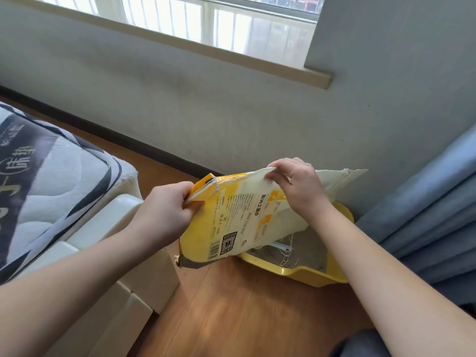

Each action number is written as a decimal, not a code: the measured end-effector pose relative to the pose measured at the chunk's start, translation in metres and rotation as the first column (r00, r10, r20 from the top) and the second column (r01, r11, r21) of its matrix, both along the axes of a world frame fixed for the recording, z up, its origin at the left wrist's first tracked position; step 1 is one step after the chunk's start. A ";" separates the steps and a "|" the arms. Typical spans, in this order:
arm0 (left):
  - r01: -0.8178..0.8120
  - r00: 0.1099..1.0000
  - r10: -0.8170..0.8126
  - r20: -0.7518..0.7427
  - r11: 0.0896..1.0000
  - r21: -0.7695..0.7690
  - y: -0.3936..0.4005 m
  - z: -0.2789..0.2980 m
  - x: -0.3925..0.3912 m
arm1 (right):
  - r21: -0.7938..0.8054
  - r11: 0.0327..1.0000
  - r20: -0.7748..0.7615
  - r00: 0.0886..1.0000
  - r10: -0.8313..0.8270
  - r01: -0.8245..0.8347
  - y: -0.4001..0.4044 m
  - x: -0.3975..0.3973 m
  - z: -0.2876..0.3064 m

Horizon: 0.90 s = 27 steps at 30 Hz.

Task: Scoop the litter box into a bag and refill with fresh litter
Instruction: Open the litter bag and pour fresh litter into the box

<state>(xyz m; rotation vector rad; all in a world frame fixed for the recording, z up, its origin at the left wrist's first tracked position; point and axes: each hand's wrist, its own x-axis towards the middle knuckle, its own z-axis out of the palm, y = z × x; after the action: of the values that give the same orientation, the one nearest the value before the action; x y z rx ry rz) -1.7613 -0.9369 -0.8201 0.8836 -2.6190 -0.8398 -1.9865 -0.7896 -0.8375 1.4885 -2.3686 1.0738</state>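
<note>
A yellow and white litter bag hangs above the floor, held up by its top edge. My left hand pinches the bag's left top corner. My right hand pinches the top edge further right. The bag's lower end hangs over the yellow litter box, which stands on the floor against the wall. Grey litter lies in the box, and a pale scoop handle shows just under the bag. Most of the box is hidden behind the bag and my right arm.
A white bed frame with a grey-patterned mattress stands at the left. A blue curtain hangs at the right, close to the box. Wooden floor lies between them. A wall with a window sill is behind.
</note>
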 end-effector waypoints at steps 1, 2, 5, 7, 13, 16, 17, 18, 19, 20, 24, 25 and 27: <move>0.008 1.000 -0.008 -0.002 1.000 -0.014 0.000 0.000 -0.002 | -0.001 1.000 0.001 1.000 -0.004 0.004 0.000 -0.001 0.000; 0.013 1.000 -0.013 -0.004 0.999 -0.034 0.000 -0.001 -0.004 | -0.003 1.000 0.002 1.000 -0.007 0.007 0.001 -0.002 0.001; 0.023 0.999 -0.025 -0.024 0.997 -0.077 0.000 -0.001 -0.007 | -0.006 1.000 0.023 1.000 -0.013 0.013 0.000 -0.007 0.002; 0.029 0.999 -0.032 -0.039 0.996 -0.086 0.000 0.000 -0.007 | -0.006 1.000 0.050 0.999 -0.015 0.015 -0.001 -0.009 0.001; 0.033 0.996 -0.040 -0.085 0.996 -0.087 -0.002 0.000 -0.006 | 0.040 0.999 0.102 0.995 -0.012 0.008 -0.003 -0.005 -0.002; 0.034 0.994 -0.043 -0.096 0.995 -0.093 -0.002 0.000 -0.006 | 0.033 0.999 0.131 0.991 -0.017 0.013 -0.004 -0.003 -0.003; 0.035 0.994 -0.045 -0.102 0.995 -0.094 -0.001 0.001 -0.006 | 0.025 1.000 0.145 0.989 -0.017 0.014 -0.004 -0.004 -0.003; 0.035 0.993 -0.045 -0.110 0.995 -0.094 -0.001 0.001 -0.006 | 0.017 1.000 0.157 0.987 -0.018 0.015 -0.005 -0.004 -0.004; 0.033 0.991 -0.045 -0.122 0.995 -0.095 -0.001 0.001 -0.006 | 0.008 1.000 0.168 0.986 -0.017 0.016 -0.005 -0.004 -0.005; 0.029 0.990 -0.042 -0.137 0.995 -0.096 -0.001 0.002 -0.006 | 0.000 1.000 0.179 0.984 -0.016 0.016 -0.005 -0.005 -0.006; 0.017 0.984 -0.036 -0.174 0.994 -0.107 -0.002 0.000 -0.006 | -0.007 1.000 0.209 0.978 -0.009 0.011 -0.005 -0.007 -0.013; 0.020 0.984 -0.039 -0.172 0.994 -0.110 -0.002 -0.001 -0.005 | -0.007 1.000 0.216 0.976 -0.011 0.013 -0.006 -0.007 -0.014; 0.024 0.985 -0.043 -0.166 0.994 -0.110 -0.001 -0.002 -0.004 | -0.014 1.000 0.222 0.975 -0.013 0.017 -0.006 -0.006 -0.014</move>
<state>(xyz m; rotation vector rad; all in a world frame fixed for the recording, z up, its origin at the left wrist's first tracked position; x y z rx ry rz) -1.7653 -0.9376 -0.8223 0.7094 -2.5117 -0.7387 -1.9926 -0.7954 -0.8515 1.4094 -2.5041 1.3151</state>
